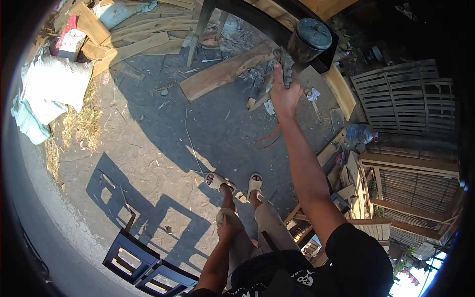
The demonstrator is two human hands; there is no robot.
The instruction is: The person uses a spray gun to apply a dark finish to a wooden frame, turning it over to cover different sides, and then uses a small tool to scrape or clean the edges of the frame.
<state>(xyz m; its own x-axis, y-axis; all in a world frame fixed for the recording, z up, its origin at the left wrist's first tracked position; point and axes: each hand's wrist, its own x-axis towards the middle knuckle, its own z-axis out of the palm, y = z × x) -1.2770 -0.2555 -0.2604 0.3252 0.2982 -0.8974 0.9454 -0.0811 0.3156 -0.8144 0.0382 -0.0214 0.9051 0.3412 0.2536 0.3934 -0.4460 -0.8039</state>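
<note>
In the head view, a round bucket (310, 39) stands at the upper right, its top dark blue-grey; whether that is a lid or its contents, I cannot tell. A bluish plastic bottle (360, 133) with a red cap lies farther down on the right, its contents unclear, and a stuffed white sack (62, 81) sits at the far left. The right hand (287, 94) is closed around a grey, knobbly object (285, 69), too unclear to name, just beside the bucket. The left hand (228, 228) is by the left knee; I cannot tell whether it holds anything. A broad plank (222, 74) lies left of the right hand, near a table leg (198, 37). A red strap (267, 142) lies below that hand, and a slatted panel (405, 101) fills the right side.
</note>
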